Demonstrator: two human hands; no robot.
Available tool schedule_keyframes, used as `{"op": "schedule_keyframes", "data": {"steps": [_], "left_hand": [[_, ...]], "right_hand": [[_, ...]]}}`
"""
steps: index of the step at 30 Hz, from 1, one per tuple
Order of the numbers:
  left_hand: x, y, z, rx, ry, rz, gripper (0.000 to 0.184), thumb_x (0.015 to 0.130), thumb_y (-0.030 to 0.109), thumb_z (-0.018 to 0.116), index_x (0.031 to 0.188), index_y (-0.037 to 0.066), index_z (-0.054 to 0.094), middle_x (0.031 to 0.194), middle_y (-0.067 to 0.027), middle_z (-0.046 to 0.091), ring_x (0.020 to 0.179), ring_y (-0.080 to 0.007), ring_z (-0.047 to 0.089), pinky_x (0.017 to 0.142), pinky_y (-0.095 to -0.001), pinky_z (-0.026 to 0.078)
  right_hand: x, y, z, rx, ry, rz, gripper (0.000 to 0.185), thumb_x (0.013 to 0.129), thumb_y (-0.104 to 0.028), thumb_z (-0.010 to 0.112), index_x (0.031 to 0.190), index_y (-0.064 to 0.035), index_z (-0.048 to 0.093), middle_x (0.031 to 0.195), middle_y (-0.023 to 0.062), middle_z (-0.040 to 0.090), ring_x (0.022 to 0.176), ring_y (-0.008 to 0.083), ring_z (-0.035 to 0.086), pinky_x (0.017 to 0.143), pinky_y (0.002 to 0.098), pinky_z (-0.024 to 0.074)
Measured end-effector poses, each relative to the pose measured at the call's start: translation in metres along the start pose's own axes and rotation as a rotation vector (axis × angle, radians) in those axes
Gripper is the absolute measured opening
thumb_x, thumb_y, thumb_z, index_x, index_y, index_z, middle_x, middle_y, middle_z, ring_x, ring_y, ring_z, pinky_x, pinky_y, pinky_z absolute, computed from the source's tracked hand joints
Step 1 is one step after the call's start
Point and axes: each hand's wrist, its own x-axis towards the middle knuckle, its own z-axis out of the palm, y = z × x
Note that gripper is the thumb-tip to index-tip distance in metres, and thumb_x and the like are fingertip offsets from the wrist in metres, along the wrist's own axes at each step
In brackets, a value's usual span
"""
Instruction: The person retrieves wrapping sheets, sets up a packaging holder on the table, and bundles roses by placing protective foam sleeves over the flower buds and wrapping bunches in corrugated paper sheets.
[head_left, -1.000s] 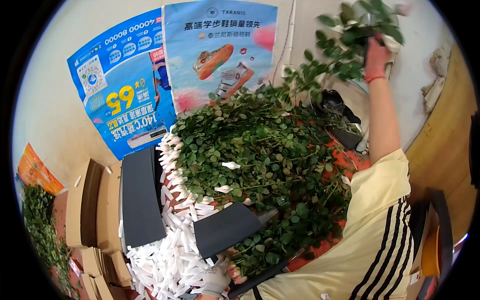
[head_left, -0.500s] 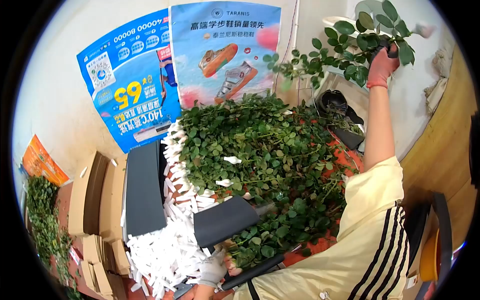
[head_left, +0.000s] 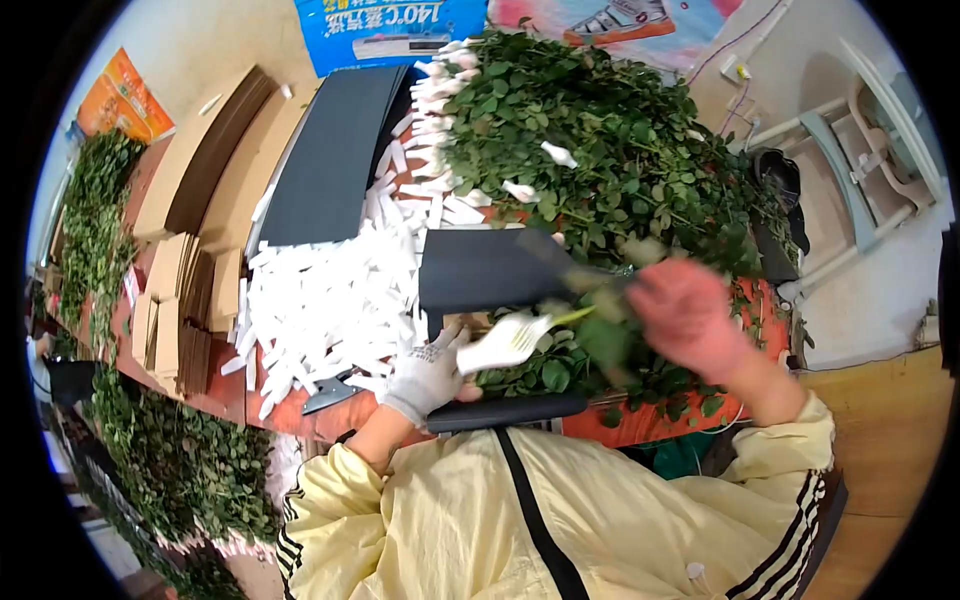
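My left hand (head_left: 428, 378), in a white glove, is at the lower middle beside the pile of white sleeves (head_left: 330, 300). Its fingers are bent near the base of a white netted flower head (head_left: 505, 342); whether they grip it is not clear. In a pink-red glove, my right hand (head_left: 690, 315) is blurred by motion over the leafy stems, with blurred leaves (head_left: 605, 335) at its fingers. A green stem runs from the white-netted head toward it. Between and behind the hands lies a dark grey sheet (head_left: 485, 270).
Leafy rose stems (head_left: 600, 140) with white-covered heads are heaped behind. Stacked cardboard (head_left: 205, 150) and a long dark board (head_left: 335, 150) stand at the left. More foliage (head_left: 180, 450) lies lower left. A folding chair (head_left: 850, 180) leans at the right.
My right hand has come down from the raised position at the upper right to the table. The view has tilted down and turned. A white-netted head now shows beside my left hand.
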Motion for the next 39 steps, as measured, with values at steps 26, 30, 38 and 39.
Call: {"op": "schedule_keyframes", "data": {"steps": [26,30,38,39], "left_hand": [[-0.015,0.023,-0.007,0.177,-0.259,-0.123,0.079,0.075,0.05,0.057,0.136,0.008,0.03,0.139,-0.01,0.032,0.1,-0.0251,0.058,0.085,-0.0546,0.037],[-0.021,0.019,0.002,0.242,-0.169,-0.064,0.072,0.078,0.047,0.055,0.135,0.009,0.033,0.143,-0.0085,0.026,0.097,-0.0247,0.06,0.087,-0.0604,0.033],[-0.021,0.026,-0.01,0.323,-0.214,0.007,0.069,0.079,0.044,0.056,0.133,0.007,0.035,0.145,-0.0103,0.021,0.088,-0.0275,0.062,0.077,-0.04,0.046],[-0.021,0.027,-0.013,0.302,-0.241,0.021,0.069,0.079,0.044,0.056,0.133,0.007,0.035,0.145,-0.0106,0.021,0.089,-0.0274,0.062,0.079,-0.0398,0.046]], "right_hand": [[0.06,0.082,0.177,-1.098,-0.178,-0.334,0.042,0.07,-0.03,0.057,0.11,-0.02,0.057,0.098,0.0016,0.054,0.082,0.0181,0.055,0.068,0.0334,0.0404],[0.066,0.092,0.185,-1.066,-0.063,-0.392,0.037,0.071,-0.026,0.055,0.108,-0.0194,0.058,0.088,0.0025,0.053,0.074,0.0184,0.056,0.061,0.0325,0.0417],[0.073,0.11,0.192,-0.995,-0.095,-0.478,0.031,0.08,-0.021,0.048,0.109,-0.0162,0.055,0.089,0.0078,0.056,0.077,0.024,0.058,0.065,0.0354,0.0459],[0.073,0.11,0.193,-0.992,-0.092,-0.478,0.031,0.08,-0.021,0.048,0.109,-0.0162,0.055,0.089,0.0078,0.056,0.077,0.024,0.058,0.065,0.0354,0.0459]]}}
